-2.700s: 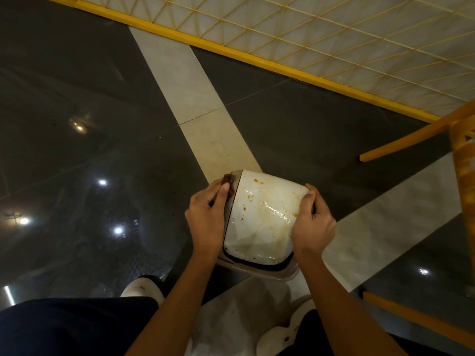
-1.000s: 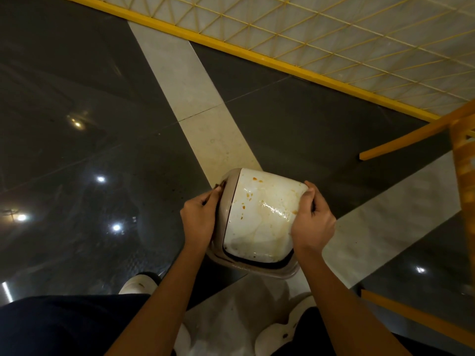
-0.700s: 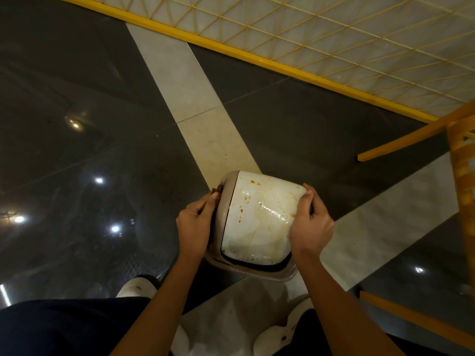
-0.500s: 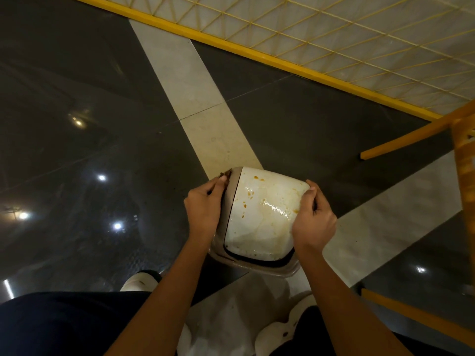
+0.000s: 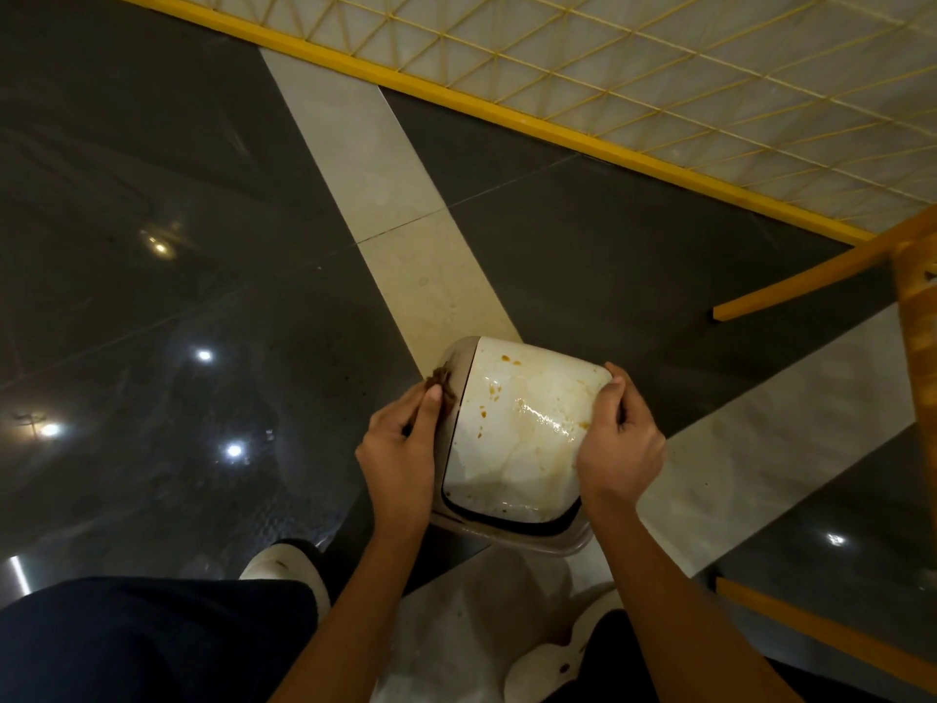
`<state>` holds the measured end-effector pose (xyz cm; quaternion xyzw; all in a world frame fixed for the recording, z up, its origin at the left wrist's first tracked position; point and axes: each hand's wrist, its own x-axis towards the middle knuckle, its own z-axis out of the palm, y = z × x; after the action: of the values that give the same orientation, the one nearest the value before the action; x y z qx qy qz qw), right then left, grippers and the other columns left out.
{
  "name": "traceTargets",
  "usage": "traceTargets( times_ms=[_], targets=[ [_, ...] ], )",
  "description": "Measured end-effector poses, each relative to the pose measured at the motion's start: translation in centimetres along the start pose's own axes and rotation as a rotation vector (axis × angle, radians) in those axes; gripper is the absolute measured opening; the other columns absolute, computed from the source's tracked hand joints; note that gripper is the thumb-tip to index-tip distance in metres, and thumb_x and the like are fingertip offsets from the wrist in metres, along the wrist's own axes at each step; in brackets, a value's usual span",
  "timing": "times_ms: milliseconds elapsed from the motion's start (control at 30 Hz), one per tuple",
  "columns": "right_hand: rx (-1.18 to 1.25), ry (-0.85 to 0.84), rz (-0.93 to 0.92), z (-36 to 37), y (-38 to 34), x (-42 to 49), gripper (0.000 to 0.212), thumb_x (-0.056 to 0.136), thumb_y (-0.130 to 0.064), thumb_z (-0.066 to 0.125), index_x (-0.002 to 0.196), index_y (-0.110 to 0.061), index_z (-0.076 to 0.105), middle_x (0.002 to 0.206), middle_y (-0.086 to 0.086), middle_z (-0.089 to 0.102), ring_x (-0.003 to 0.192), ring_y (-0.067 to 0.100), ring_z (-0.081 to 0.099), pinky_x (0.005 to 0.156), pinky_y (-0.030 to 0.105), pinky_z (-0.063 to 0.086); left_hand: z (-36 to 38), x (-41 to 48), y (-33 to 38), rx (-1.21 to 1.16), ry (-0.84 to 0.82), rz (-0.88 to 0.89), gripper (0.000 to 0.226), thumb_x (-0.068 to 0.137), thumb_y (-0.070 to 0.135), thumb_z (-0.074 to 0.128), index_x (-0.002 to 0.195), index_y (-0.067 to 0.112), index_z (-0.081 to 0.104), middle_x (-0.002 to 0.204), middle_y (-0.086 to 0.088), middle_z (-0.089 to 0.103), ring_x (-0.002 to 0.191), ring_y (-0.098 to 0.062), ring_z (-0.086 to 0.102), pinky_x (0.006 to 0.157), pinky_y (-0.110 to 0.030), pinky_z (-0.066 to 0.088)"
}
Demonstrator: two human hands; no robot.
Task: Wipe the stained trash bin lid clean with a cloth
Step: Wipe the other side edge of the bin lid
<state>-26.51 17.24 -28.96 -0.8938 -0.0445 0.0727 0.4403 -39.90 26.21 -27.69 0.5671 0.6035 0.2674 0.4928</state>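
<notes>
White and streaked with brown stains, the trash bin lid (image 5: 517,428) sits between both hands above the dark floor (image 5: 152,246). The left hand (image 5: 400,449) pinches a small brown cloth (image 5: 442,382) against the lid's left rim. The right hand (image 5: 619,443) curls closed over the lid's right edge.
</notes>
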Motion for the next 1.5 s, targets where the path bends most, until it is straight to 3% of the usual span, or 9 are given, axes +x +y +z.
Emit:
traceTargets(
  times_ms=[100,300,567,700,800,933,1133,1300,1500],
  targets=[
    [-0.002,0.003,-0.011,0.0,0.0,-0.1,0.041,0.091,-0.041,0.035,0.115,-0.027,0.064,0.11,0.002,0.069,0.097,0.02,0.063,0.085,0.036,0.052,0.1,1.0,-0.3,-0.001,-0.026,-0.083,0.02,0.087,0.024,0.061,0.106,0.021,0.067,0.092,0.01,0.066,0.087,-0.002,0.06,0.086,-0.025,0.048],
    [-0.005,-0.002,-0.002,0.0,0.0,0.0,0.044,0.089,-0.044,0.033,0.115,-0.028,0.064,0.11,0.001,0.068,0.098,0.019,0.062,0.086,0.037,0.052,1.1,2.4,1.9,0.005,-0.069,-0.021,0.022,0.088,0.025,0.06,0.107,0.017,0.068,0.09,0.018,0.062,0.074,0.016,0.053,0.07,0.002,0.039],
    [-0.007,-0.02,0.035,0.0,-0.1,0.1,0.031,0.096,-0.033,0.041,0.116,-0.027,0.064,0.115,-0.002,0.066,0.103,0.017,0.06,0.087,0.027,0.044,1.7,3.8,2.1,0.023,-0.103,-0.132,0.023,0.088,0.027,0.06,0.104,0.014,0.07,0.087,0.006,0.069,0.078,0.002,0.059,0.071,-0.012,0.042],
    [-0.003,-0.004,0.005,0.0,-0.1,0.0,0.04,0.091,-0.042,0.035,0.114,-0.028,0.065,0.11,-0.001,0.068,0.098,0.018,0.062,0.084,0.028,0.046,1.7,2.7,2.8,0.016,-0.081,-0.006,0.021,0.089,0.025,0.059,0.109,0.021,0.066,0.089,0.018,0.062,0.078,0.01,0.055,0.073,0.0,0.039],
    [0.0,-0.003,-0.007,0.0,-0.2,-0.1,0.042,0.089,-0.042,0.034,0.114,-0.028,0.065,0.109,-0.001,0.069,0.096,0.017,0.062,0.082,0.026,0.046,0.6,1.0,1.3,0.027,-0.033,0.006,0.025,0.088,0.027,0.06,0.111,0.017,0.066,0.097,0.015,0.062,0.093,0.0,0.057,0.086,-0.015,0.043],
    [-0.007,-0.015,0.005,0.0,-0.2,0.0,0.042,0.09,-0.043,0.034,0.114,-0.029,0.064,0.112,-0.001,0.067,0.1,0.018,0.061,0.087,0.033,0.049,0.7,2.1,1.2,0.015,-0.086,-0.102,0.023,0.089,0.025,0.059,0.108,0.015,0.068,0.097,0.003,0.069,0.075,0.008,0.054,0.077,-0.016,0.043],
    [-0.013,-0.001,0.0,0.0,-0.1,0.0,0.043,0.09,-0.044,0.033,0.115,-0.029,0.064,0.112,-0.001,0.068,0.099,0.018,0.062,0.088,0.037,0.051,0.2,-1.7,0.1,0.057,0.039,0.033,0.026,0.089,0.026,0.058,0.113,0.022,0.065,0.106,0.014,0.06,0.107,-0.003,0.05,0.084,-0.006,0.035],
    [-0.011,-0.015,0.018,0.1,-0.1,0.0,0.031,0.096,-0.035,0.04,0.115,-0.028,0.064,0.116,-0.002,0.066,0.103,0.018,0.06,0.091,0.036,0.049,0.0,-0.8,-1.0,0.002,0.04,-0.079,0.019,0.09,0.019,0.058,0.108,0.027,0.059,0.085,0.018,0.061,0.078,0.006,0.055,0.08,-0.015,0.043],
    [0.015,-0.009,-0.004,-0.1,-0.2,-0.1,0.035,0.094,-0.037,0.04,0.116,-0.025,0.064,0.116,-0.001,0.066,0.103,0.017,0.06,0.086,0.027,0.046,0.2,-2.2,-0.8,0.059,0.065,-0.001,0.026,0.09,0.025,0.056,0.114,0.022,0.064,0.109,0.011,0.057,0.107,-0.002,0.046,0.09,-0.013,0.036]
  ],
)
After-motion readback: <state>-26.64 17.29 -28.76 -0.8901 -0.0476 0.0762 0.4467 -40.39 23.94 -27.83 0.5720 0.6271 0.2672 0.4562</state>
